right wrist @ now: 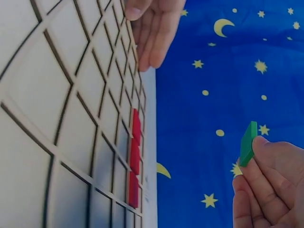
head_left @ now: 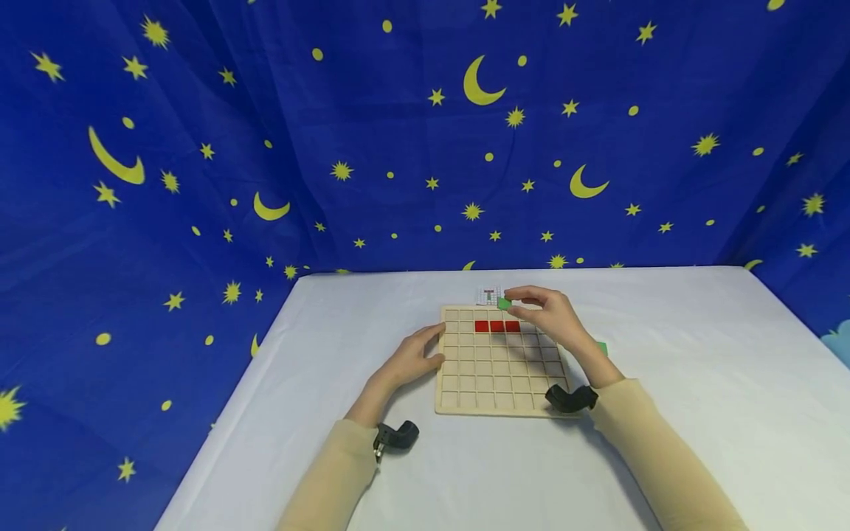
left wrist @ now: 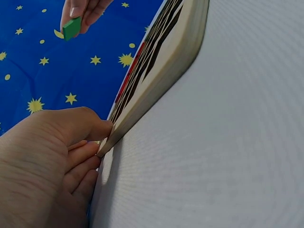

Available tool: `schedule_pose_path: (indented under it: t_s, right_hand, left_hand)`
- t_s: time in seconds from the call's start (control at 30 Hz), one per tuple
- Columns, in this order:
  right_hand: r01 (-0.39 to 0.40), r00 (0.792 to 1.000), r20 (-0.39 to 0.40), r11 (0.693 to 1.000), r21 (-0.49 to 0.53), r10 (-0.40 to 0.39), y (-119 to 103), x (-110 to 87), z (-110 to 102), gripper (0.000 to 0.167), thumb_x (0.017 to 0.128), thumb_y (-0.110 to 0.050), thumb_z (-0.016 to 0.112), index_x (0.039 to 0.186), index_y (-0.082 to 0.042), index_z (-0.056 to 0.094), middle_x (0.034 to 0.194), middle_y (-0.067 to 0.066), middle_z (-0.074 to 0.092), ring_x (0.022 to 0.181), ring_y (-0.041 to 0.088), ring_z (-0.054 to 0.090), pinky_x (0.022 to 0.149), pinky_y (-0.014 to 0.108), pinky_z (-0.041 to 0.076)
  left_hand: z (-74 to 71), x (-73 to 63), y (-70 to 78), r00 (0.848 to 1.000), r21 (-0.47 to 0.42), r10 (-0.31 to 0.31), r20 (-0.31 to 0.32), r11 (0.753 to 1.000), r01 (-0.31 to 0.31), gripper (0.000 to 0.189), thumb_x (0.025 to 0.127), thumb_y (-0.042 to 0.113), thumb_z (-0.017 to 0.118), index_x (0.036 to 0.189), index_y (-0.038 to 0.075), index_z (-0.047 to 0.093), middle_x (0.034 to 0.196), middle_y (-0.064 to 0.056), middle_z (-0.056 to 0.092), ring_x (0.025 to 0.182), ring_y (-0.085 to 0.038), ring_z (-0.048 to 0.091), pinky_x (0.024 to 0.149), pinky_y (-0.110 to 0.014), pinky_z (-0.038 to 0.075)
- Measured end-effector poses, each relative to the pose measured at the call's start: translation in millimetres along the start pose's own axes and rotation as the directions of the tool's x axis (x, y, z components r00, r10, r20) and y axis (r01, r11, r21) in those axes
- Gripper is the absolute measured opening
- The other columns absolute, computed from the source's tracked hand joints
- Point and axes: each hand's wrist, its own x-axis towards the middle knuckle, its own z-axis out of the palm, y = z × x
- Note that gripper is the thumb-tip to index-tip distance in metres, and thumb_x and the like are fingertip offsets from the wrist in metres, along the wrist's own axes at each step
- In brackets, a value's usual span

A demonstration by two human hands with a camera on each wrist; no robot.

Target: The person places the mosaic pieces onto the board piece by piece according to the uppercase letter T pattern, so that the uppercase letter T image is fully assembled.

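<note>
A pale wooden grid board (head_left: 465,376) lies flat on the table. Three red tiles (head_left: 496,326) sit side by side in its second row from the far edge. My left hand (head_left: 408,358) rests against the board's left edge, with thumb and fingers spread along it. Above the board's far edge my right hand (head_left: 550,316) pinches a green square tile (right wrist: 248,145) between thumb and fingers, clear of the board. The left wrist view also shows this green tile (left wrist: 71,28) raised in the air.
A small printed card (head_left: 488,295) with a T-shaped pattern lies just beyond the board. Something green (head_left: 601,348) shows partly behind my right forearm. White cloth covers the table (head_left: 697,354); a blue star-and-moon curtain (head_left: 398,133) hangs behind it.
</note>
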Motion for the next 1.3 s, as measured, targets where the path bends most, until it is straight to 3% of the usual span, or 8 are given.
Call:
schedule_pose_path:
  t_s: [0.53,0.67,0.9,1.3]
  right_hand:
    - [-0.062,0.997,0.046,0.998,-0.011,0.063,19.0,-5.1,20.9,0.034,0.087,-0.021,0.070,0.117,-0.007,0.067,0.121,0.005,0.062,0.113,0.029,0.055,0.091,0.044,0.049]
    - [-0.036,0.998,0.048,0.999,-0.013,0.037,27.7,-6.3,25.2,0.033,0.086,-0.017,0.071,0.115,-0.004,0.067,0.120,0.007,0.063,0.111,0.030,0.057,0.091,0.043,0.050]
    - [-0.057,0.996,0.069,0.998,-0.008,0.057,42.5,-9.4,29.5,0.029,0.086,-0.016,0.071,0.114,-0.009,0.069,0.119,0.005,0.063,0.102,0.020,0.062,0.087,0.035,0.052]
    - [0.076,0.996,0.067,0.977,-0.199,-0.064,48.4,-18.3,35.7,0.030,0.084,-0.015,0.072,0.114,-0.012,0.070,0.114,0.005,0.065,0.105,0.024,0.059,0.087,0.042,0.051]
  left_hand:
    - [-2.4,-3.3,-1.6,1.000,0.006,-0.007,-0.017,1.000,0.007,0.063,0.088,0.013,0.063,0.144,0.000,0.036,0.143,-0.017,0.040,0.133,-0.030,0.035,0.110,-0.040,0.028]
    - [-1.2,-2.6,-3.7,1.000,0.011,-0.006,-0.010,1.000,0.006,0.064,0.088,0.014,0.063,0.144,0.002,0.035,0.144,-0.016,0.040,0.133,-0.029,0.035,0.111,-0.039,0.028]
    - [-0.7,0.1,-2.5,1.000,-0.007,0.006,-0.009,1.000,-0.007,0.064,0.088,0.013,0.063,0.144,0.000,0.035,0.144,-0.016,0.040,0.133,-0.030,0.035,0.111,-0.040,0.028]
    - [0.6,0.2,-2.8,1.000,-0.023,0.005,-0.003,1.000,-0.005,0.064,0.088,0.012,0.063,0.144,0.000,0.035,0.144,-0.016,0.040,0.134,-0.030,0.034,0.111,-0.039,0.028]
